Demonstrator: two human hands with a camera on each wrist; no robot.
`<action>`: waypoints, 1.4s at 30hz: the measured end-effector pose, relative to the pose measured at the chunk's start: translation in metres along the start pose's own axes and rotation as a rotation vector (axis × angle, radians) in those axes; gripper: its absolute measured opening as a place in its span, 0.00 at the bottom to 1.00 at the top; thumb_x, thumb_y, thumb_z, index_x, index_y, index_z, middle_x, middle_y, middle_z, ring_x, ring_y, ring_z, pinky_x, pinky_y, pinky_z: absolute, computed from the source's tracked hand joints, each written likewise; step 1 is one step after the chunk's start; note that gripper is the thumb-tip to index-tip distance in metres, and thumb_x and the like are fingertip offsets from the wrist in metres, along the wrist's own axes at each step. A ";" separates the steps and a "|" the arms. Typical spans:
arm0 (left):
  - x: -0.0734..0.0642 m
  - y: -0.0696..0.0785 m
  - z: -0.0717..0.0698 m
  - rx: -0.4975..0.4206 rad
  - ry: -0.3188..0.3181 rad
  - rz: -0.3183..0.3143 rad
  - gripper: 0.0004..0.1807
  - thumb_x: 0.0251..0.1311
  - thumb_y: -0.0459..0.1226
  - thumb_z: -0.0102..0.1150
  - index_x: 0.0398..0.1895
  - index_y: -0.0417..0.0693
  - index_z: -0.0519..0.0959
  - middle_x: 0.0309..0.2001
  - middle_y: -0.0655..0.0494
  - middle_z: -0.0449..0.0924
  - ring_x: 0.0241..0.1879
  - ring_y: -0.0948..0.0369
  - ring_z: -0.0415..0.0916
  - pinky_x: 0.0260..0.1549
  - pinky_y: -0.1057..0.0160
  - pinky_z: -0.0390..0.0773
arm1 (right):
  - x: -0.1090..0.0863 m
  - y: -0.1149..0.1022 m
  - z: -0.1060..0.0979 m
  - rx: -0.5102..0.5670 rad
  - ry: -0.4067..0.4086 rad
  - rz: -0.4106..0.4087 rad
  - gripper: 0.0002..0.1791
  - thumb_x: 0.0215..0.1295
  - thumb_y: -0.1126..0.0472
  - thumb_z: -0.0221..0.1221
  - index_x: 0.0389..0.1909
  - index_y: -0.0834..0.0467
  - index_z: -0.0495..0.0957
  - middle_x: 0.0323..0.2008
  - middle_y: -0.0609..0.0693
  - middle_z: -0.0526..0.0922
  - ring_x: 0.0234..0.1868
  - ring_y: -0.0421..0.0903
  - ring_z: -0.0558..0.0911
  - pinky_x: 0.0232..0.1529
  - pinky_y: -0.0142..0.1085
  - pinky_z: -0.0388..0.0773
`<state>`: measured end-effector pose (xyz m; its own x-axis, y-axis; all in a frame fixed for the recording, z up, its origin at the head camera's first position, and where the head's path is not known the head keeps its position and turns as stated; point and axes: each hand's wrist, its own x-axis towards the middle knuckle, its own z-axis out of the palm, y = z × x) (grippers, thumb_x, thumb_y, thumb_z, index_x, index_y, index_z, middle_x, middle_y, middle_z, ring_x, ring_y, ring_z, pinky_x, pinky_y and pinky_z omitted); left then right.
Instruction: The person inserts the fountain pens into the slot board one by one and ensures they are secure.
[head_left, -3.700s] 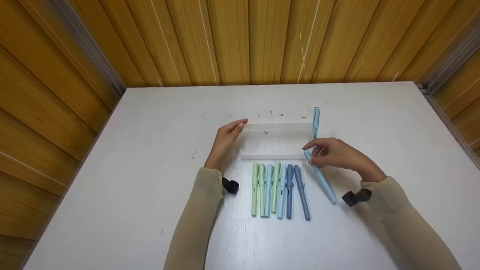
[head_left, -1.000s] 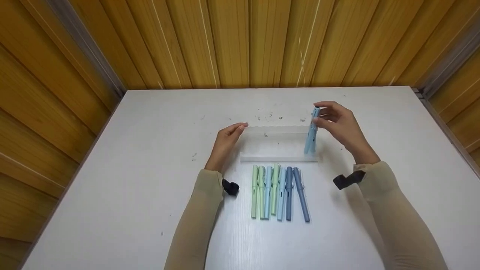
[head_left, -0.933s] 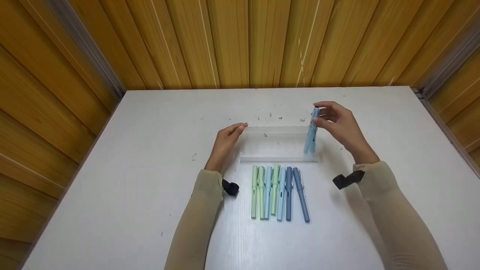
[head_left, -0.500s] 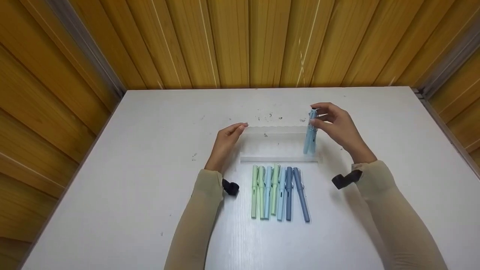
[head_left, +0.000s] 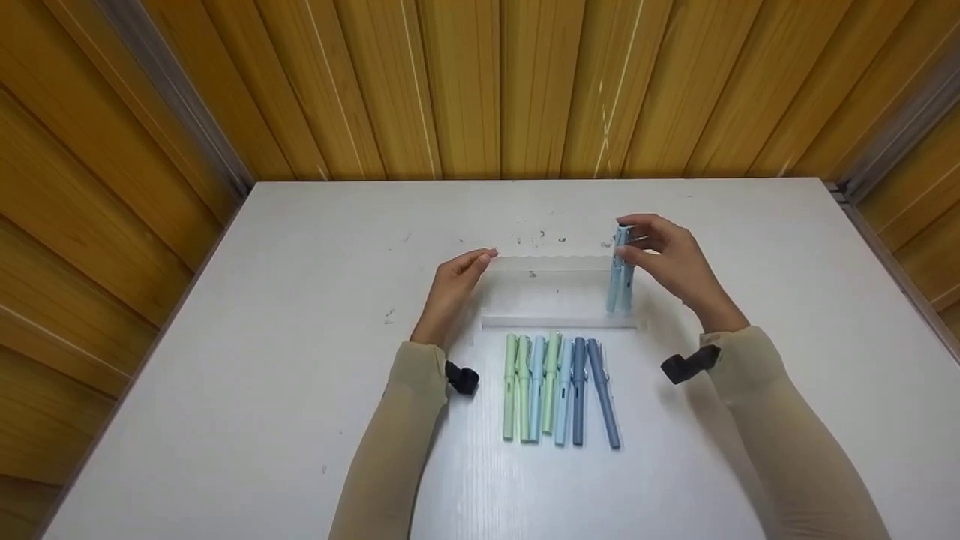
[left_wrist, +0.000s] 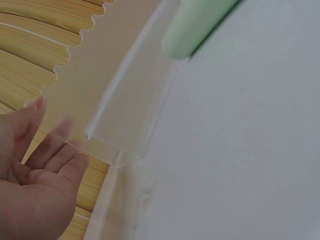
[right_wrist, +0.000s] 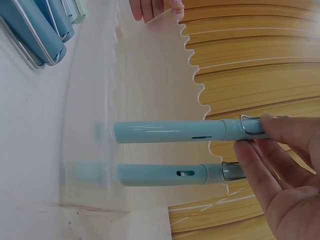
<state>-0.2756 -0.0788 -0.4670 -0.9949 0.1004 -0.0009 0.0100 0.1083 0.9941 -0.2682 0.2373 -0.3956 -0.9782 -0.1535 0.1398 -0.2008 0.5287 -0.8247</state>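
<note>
A clear plastic pen stand (head_left: pixel 555 320) with a scalloped top edge stands mid-table. My left hand (head_left: pixel 457 281) pinches its upper left corner; the left wrist view shows thumb and fingers at the see-through panel (left_wrist: pixel 95 65). My right hand (head_left: pixel 667 259) holds a light blue pen (right_wrist: pixel 170 132) by its cap, between thumb and fingers. That pen is upright, its lower end down at the stand's front ledge. Just right of it, a second light blue pen (right_wrist: pixel 160 175) leans upright against the panel, its cap partly behind my fingers in the right wrist view.
In front of the stand lies a row of several pens: light green ones (head_left: pixel 509 390), light blue ones (head_left: pixel 562 397) and dark blue ones (head_left: pixel 578 397), the rightmost slightly slanted. The white table (head_left: pixel 262 360) meets yellow wood-look panels (head_left: pixel 465 90) behind.
My right hand has carried the light blue pen from the front right up to the stand, beside the other standing pen. Lately it shifted slightly left and straightened. My left hand stayed put.
</note>
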 end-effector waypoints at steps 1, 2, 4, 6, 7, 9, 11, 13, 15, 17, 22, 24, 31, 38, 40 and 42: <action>0.000 0.000 0.000 0.001 0.000 -0.005 0.22 0.65 0.54 0.54 0.55 0.54 0.80 0.60 0.60 0.77 0.66 0.61 0.67 0.68 0.56 0.63 | 0.000 0.000 0.000 0.003 0.000 -0.001 0.24 0.65 0.57 0.62 0.62 0.53 0.72 0.51 0.53 0.80 0.50 0.44 0.80 0.46 0.23 0.77; 0.000 0.000 0.000 -0.001 0.000 -0.010 0.22 0.65 0.54 0.54 0.55 0.54 0.80 0.60 0.60 0.77 0.66 0.61 0.67 0.68 0.56 0.62 | -0.001 0.000 0.000 0.002 -0.001 0.002 0.24 0.65 0.56 0.62 0.62 0.53 0.72 0.51 0.53 0.80 0.50 0.44 0.80 0.46 0.23 0.77; 0.000 0.000 0.000 -0.003 0.002 -0.017 0.22 0.64 0.54 0.54 0.55 0.54 0.80 0.60 0.60 0.77 0.66 0.61 0.67 0.68 0.56 0.62 | -0.001 0.001 0.000 0.003 -0.001 0.003 0.24 0.65 0.56 0.62 0.62 0.53 0.72 0.51 0.53 0.80 0.50 0.44 0.80 0.46 0.23 0.76; 0.000 0.000 0.000 0.002 0.006 -0.015 0.21 0.64 0.54 0.54 0.54 0.55 0.80 0.59 0.61 0.77 0.66 0.61 0.68 0.68 0.56 0.63 | -0.001 0.001 0.001 -0.004 -0.003 0.006 0.24 0.65 0.57 0.62 0.62 0.53 0.72 0.51 0.53 0.80 0.51 0.46 0.79 0.47 0.24 0.77; 0.001 -0.001 0.000 0.000 0.006 -0.011 0.21 0.65 0.54 0.54 0.54 0.55 0.80 0.59 0.61 0.78 0.65 0.61 0.68 0.68 0.56 0.63 | -0.001 0.001 0.001 -0.008 -0.003 0.007 0.24 0.65 0.57 0.62 0.62 0.53 0.72 0.51 0.52 0.80 0.52 0.46 0.79 0.47 0.24 0.77; 0.001 0.000 -0.001 -0.009 0.004 -0.007 0.21 0.65 0.54 0.55 0.54 0.54 0.80 0.59 0.60 0.77 0.66 0.61 0.68 0.68 0.56 0.63 | -0.002 0.002 0.002 -0.016 -0.006 0.005 0.24 0.65 0.57 0.61 0.62 0.53 0.72 0.52 0.53 0.79 0.52 0.47 0.79 0.48 0.24 0.77; 0.001 -0.001 -0.001 -0.009 0.004 -0.003 0.21 0.65 0.53 0.55 0.54 0.54 0.80 0.60 0.60 0.77 0.65 0.61 0.68 0.68 0.56 0.63 | -0.002 0.002 0.002 -0.021 -0.010 0.001 0.24 0.65 0.57 0.61 0.62 0.53 0.72 0.52 0.53 0.79 0.53 0.49 0.79 0.48 0.24 0.76; 0.000 0.000 -0.002 -0.011 0.005 0.001 0.21 0.65 0.53 0.55 0.54 0.54 0.80 0.60 0.60 0.77 0.66 0.61 0.67 0.68 0.55 0.63 | -0.001 0.002 0.003 -0.020 -0.016 0.000 0.24 0.65 0.57 0.61 0.62 0.54 0.72 0.52 0.53 0.78 0.53 0.49 0.79 0.48 0.24 0.76; 0.001 -0.001 -0.003 -0.005 0.005 0.010 0.20 0.65 0.52 0.54 0.54 0.54 0.80 0.60 0.60 0.77 0.65 0.61 0.68 0.67 0.56 0.64 | -0.001 0.001 0.003 -0.020 -0.020 -0.010 0.25 0.65 0.56 0.61 0.62 0.55 0.72 0.52 0.54 0.78 0.54 0.50 0.78 0.48 0.23 0.76; 0.001 -0.001 -0.003 0.001 0.003 0.019 0.20 0.66 0.52 0.54 0.54 0.54 0.80 0.60 0.60 0.77 0.65 0.61 0.68 0.67 0.56 0.64 | -0.001 0.002 0.003 -0.018 -0.020 -0.022 0.25 0.65 0.56 0.62 0.62 0.55 0.72 0.52 0.54 0.77 0.53 0.50 0.78 0.48 0.22 0.75; 0.000 0.001 -0.004 0.008 -0.005 0.019 0.20 0.66 0.53 0.54 0.55 0.55 0.80 0.61 0.61 0.76 0.66 0.61 0.67 0.67 0.57 0.65 | -0.002 0.003 0.003 -0.010 -0.023 -0.058 0.25 0.65 0.57 0.62 0.62 0.54 0.72 0.51 0.53 0.77 0.51 0.46 0.79 0.47 0.21 0.75; -0.001 0.002 -0.004 0.009 -0.004 0.011 0.20 0.66 0.52 0.54 0.55 0.55 0.80 0.61 0.60 0.75 0.66 0.61 0.67 0.67 0.58 0.65 | -0.002 0.003 0.003 -0.007 -0.024 -0.064 0.24 0.65 0.58 0.62 0.62 0.53 0.72 0.51 0.53 0.77 0.50 0.46 0.79 0.46 0.20 0.75; 0.000 0.004 -0.005 0.027 -0.009 -0.009 0.20 0.69 0.48 0.52 0.58 0.49 0.78 0.63 0.55 0.74 0.68 0.58 0.65 0.68 0.56 0.63 | -0.003 -0.003 0.002 -0.026 -0.036 -0.052 0.24 0.65 0.60 0.62 0.62 0.54 0.72 0.53 0.55 0.77 0.53 0.52 0.79 0.43 0.17 0.74; 0.000 0.002 -0.004 0.027 -0.001 0.017 0.20 0.66 0.52 0.54 0.55 0.53 0.80 0.60 0.59 0.77 0.66 0.61 0.67 0.67 0.58 0.65 | -0.002 -0.001 0.004 -0.060 -0.011 -0.128 0.24 0.63 0.66 0.63 0.60 0.56 0.73 0.54 0.53 0.77 0.50 0.46 0.79 0.47 0.20 0.76; 0.000 0.001 -0.004 0.032 0.002 0.027 0.20 0.66 0.53 0.54 0.54 0.54 0.80 0.59 0.60 0.77 0.65 0.62 0.68 0.66 0.58 0.65 | -0.002 0.000 0.004 -0.066 -0.007 -0.158 0.24 0.62 0.67 0.63 0.60 0.57 0.73 0.54 0.53 0.77 0.48 0.43 0.79 0.48 0.20 0.76; 0.000 0.001 -0.004 0.032 0.003 0.035 0.20 0.66 0.53 0.54 0.54 0.54 0.80 0.59 0.60 0.78 0.65 0.62 0.68 0.66 0.58 0.66 | -0.002 0.001 0.004 -0.076 -0.006 -0.186 0.24 0.61 0.68 0.63 0.59 0.58 0.73 0.53 0.53 0.78 0.47 0.40 0.79 0.47 0.20 0.76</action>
<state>-0.2761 -0.0825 -0.4658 -0.9943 0.1012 0.0343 0.0481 0.1368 0.9894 -0.2663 0.2349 -0.3986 -0.9236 -0.2593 0.2825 -0.3818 0.5520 -0.7413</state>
